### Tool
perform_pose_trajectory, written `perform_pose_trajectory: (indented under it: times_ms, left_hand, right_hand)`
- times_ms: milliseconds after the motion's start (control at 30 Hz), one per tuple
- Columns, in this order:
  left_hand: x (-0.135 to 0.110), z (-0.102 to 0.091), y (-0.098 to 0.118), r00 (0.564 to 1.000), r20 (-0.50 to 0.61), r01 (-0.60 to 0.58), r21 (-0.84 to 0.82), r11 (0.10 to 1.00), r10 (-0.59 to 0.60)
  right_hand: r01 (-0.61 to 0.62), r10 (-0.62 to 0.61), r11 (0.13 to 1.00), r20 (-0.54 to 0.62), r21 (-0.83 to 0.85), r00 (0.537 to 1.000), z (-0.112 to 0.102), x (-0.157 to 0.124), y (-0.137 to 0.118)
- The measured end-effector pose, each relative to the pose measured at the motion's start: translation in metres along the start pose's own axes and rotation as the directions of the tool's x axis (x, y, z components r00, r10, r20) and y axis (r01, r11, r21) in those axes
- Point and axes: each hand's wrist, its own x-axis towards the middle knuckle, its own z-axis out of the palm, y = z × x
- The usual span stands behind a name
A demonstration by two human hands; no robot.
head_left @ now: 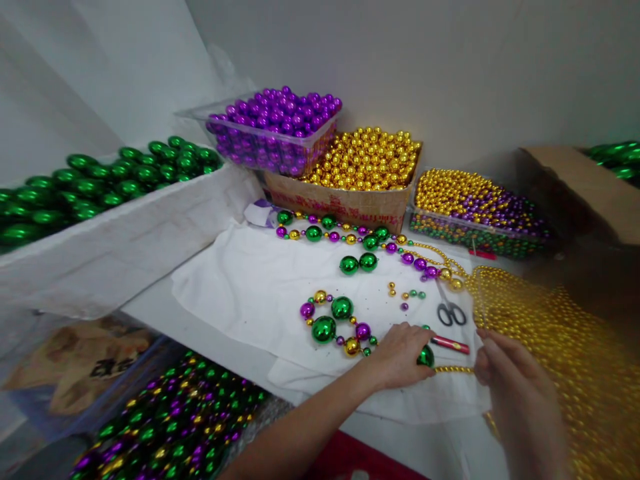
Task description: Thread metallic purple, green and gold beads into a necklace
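My left hand (404, 357) lies over the white cloth, fingers closed around a large green bead (425, 357). A short string of small gold beads (453, 369) runs from there toward my right hand (520, 390), which is blurred. Its thumb and forefinger pinch a thin, pale strand (481, 310) that points upward. Just beyond my left hand lies a red stick-shaped object (451, 344) with a yellow mark, perhaps a lighter. Black-handled scissors (452, 314) rest behind it. Left of my left hand, a beaded loop (323, 329) of green, purple and gold lies on the cloth.
Behind stand a clear tub of purple beads (280, 137), a carton of gold beads (345, 203) and a tray of small mixed beads (475, 207). A white box of green beads (125, 233) borders the left. Gold bead strands (560, 360) heap at right. Finished-looking strands (165, 420) hang below.
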Motion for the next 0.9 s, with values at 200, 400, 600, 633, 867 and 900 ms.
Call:
perform_pose_trajectory:
  times_ms: [200, 400, 600, 633, 867, 900]
  left_hand:
    - [-0.004, 0.0, -0.005, 0.999, 0.035, 0.041, -0.082, 0.996, -0.039]
    - [-0.014, -0.016, -0.016, 0.992, -0.083, 0.063, -0.343, 0.937, -0.097]
    - [-0.023, -0.048, -0.049, 0.885, -0.273, 0.158, -0.585, 0.795, -0.377]
    - [-0.023, -0.051, -0.053, 0.871, -0.283, 0.168, -0.597, 0.785, -0.402]
    - [-0.024, -0.051, -0.057, 0.866, -0.266, 0.186, -0.615, 0.766, -0.424]
    - [-0.023, -0.05, -0.057, 0.87, -0.255, 0.193, -0.612, 0.767, -0.422]
  right_hand:
    - [-0.007, 0.006, 1.0, -0.022, -0.022, 1.0, 0.0, 0.003, 0.007]
    - [0.069, -0.068, 0.996, -0.036, 0.05, 0.997, -0.004, 0.013, 0.013]
    - [0.08, -0.078, 0.995, -0.04, 0.063, 0.996, -0.01, 0.019, 0.016]
    - [0.081, -0.078, 0.995, -0.042, 0.066, 0.996, -0.01, 0.019, 0.017]
    - [0.062, -0.059, 0.994, -0.033, 0.085, 0.998, -0.008, 0.016, 0.015]
    - [0.057, -0.055, 0.995, -0.036, 0.085, 0.998, -0.009, 0.016, 0.015]
